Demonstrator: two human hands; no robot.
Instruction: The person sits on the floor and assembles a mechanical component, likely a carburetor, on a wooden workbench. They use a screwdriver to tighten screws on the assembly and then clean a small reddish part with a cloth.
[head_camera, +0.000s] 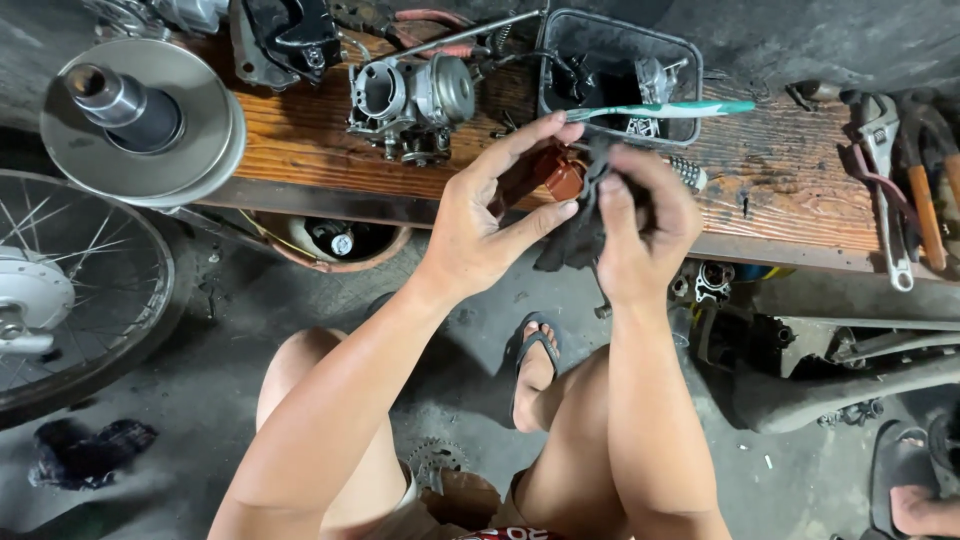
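1. L hand (490, 235): we grip a small reddish-brown part (560, 178), thumb and fingers pinched on it, just in front of the wooden bench (300, 140).
2. R hand (640, 235): fingers closed on a dark rag (570, 240) pressed against the part; a green-white toothbrush (665, 109) sticks out above it.
3. Step in hand, as we judge: wiping/cleaning the part, approx. mid-way.
4. Next move calls for turning the part in the L fingers w/o loosening the pinch, so the rag reaches the uncleaned faces.
5. Nearby: carburettor (410, 100), black tray (620, 70), pulley disc (150, 115), wrenches (890, 180) at bench end.
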